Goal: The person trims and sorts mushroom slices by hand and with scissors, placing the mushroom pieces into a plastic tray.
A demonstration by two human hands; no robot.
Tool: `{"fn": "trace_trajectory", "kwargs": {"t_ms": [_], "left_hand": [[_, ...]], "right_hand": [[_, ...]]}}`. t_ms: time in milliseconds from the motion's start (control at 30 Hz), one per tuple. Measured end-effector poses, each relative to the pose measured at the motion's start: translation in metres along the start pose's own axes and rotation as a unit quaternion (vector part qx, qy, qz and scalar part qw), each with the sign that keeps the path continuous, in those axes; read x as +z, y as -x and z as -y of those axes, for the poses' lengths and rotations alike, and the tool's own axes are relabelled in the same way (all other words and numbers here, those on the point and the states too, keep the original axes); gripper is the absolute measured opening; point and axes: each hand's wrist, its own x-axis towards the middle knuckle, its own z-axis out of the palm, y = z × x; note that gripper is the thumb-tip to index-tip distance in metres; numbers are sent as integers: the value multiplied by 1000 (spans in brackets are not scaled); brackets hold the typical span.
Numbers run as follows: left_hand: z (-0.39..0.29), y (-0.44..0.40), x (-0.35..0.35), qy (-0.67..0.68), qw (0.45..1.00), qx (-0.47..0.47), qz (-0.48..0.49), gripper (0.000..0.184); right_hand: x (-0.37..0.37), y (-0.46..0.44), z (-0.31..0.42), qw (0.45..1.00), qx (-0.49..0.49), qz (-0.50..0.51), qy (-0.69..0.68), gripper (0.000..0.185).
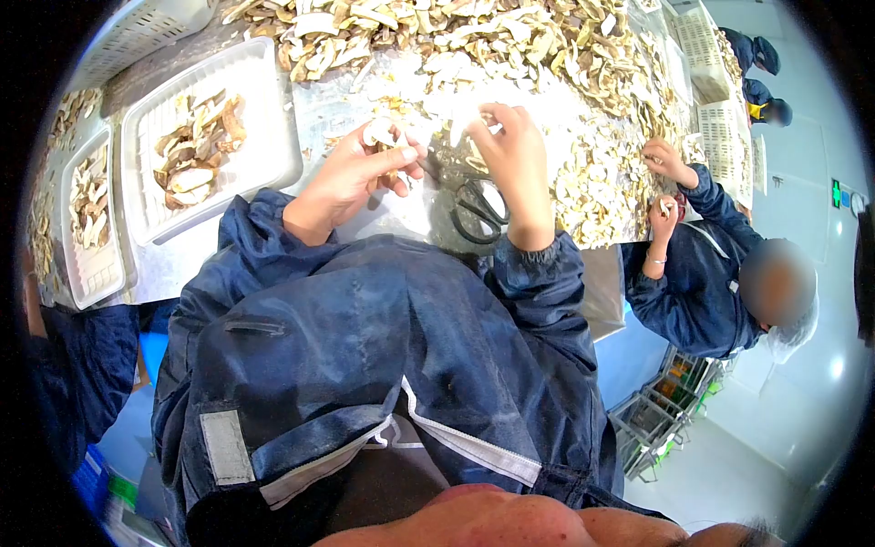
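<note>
My left hand [351, 178] is closed on a few pale dried mushroom slices [379, 135], held between thumb and fingers above the table. Its fingers are curled, and part of what it holds is hidden. To the right, my right hand [515, 155] hovers over the near edge of the slice pile with its fingers bent towards the thumb. Strong glare at its fingertips hides what they pinch, if anything. Black-handled scissors [479, 211] lie on the table between my hands, close to my right wrist.
A large heap of dried mushroom slices [510, 36] covers the far table. At left stand a white tray [290, 137] and a smaller tray [117, 264], both holding slices. White baskets [720, 137] line the right side. A co-worker's hands [670, 164] work over the pile's right end.
</note>
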Motion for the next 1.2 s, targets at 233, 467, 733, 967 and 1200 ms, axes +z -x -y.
{"fn": "trace_trajectory", "kwargs": {"t_ms": [233, 467, 733, 967, 1200], "left_hand": [[-7, -3, -4, 181, 980, -33, 72, 50], [-4, -1, -7, 194, 979, -39, 47, 51], [-3, -1, -2, 228, 972, -45, 32, 46], [4, -2, -15, 262, 962, -56, 53, 41], [7, -2, -18, 253, 964, -60, 63, 37]], "right_hand": [[38, -22, 13, 999, -40, 26, 19, 29], [23, -15, 1, 995, 13, 35, -93, 21], [-9, 0, 28, 910, 131, 109, -377, 22], [27, -21, -3, 999, -26, -12, 18, 24], [22, -20, -2, 981, 77, 57, -166, 24]]}}
